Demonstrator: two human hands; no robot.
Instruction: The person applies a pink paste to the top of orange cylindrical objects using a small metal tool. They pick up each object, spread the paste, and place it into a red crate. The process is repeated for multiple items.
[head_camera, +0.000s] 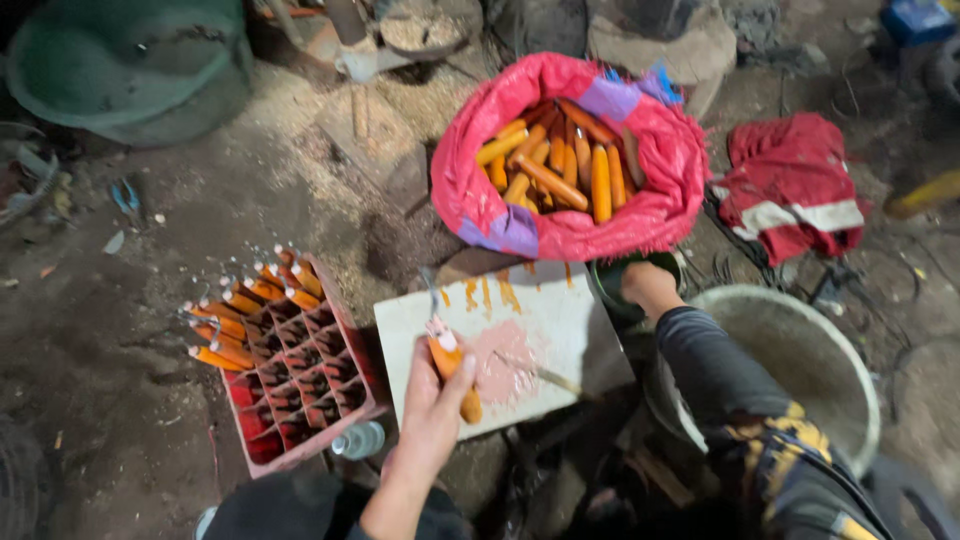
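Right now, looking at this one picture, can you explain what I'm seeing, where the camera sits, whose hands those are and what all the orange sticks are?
There is no machine here. The one picture comes from a camera worn on a person's head, looking down at their own two bare hands above a dirty floor. The left hand grips an orange wooden handle with a metal hook at its tip, over a white board smeared with pink paste. The right hand, in a dark sleeve, reaches to a small dark green pot; what it holds is hidden. Ahead stands an open pink woven sack full of similar orange handles. To the left, a red compartment crate holds more handles. A grey bucket sits on the right.
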